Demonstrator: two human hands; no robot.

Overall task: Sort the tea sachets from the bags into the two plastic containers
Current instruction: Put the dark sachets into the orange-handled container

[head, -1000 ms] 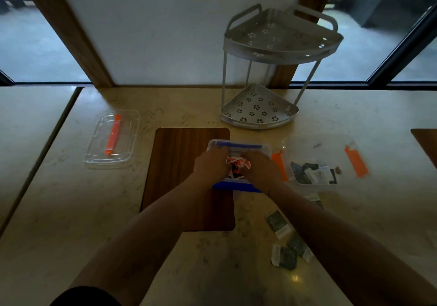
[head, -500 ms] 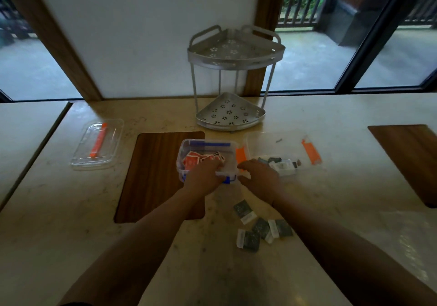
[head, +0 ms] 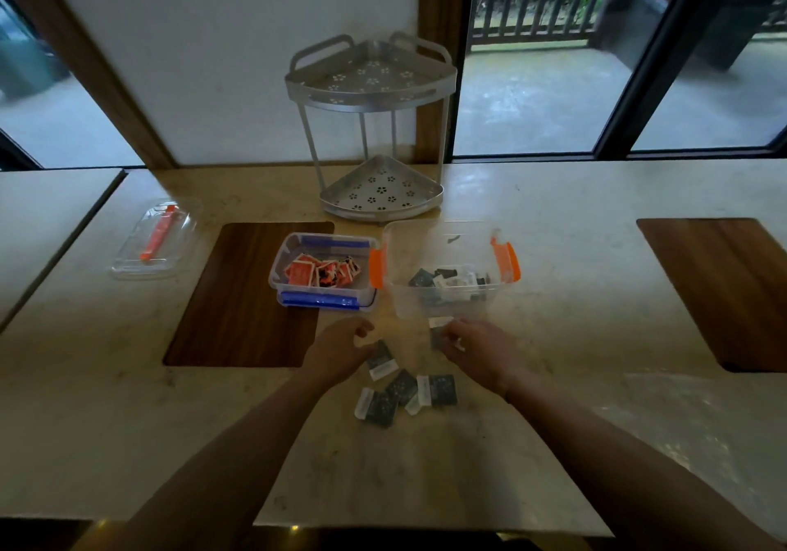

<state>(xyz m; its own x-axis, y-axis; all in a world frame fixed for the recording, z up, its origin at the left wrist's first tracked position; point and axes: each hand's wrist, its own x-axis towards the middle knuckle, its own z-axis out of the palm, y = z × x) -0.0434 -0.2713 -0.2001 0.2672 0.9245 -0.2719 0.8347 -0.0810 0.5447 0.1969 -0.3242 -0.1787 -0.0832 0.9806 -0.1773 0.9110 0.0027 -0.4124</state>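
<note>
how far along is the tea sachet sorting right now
Done: orange sachets sit in the blue-clipped container, and some dark ones are in the orange-clipped container. In hand: the right hand pinches a dark sachet; the left hand reaches toward another. Left: three more dark sachets on the counter.

Home: marble counter [head: 553,252], patio windows [head: 532,94]

Single head-worn view, looking forward and down, close over the counter [head: 553,252]
</note>
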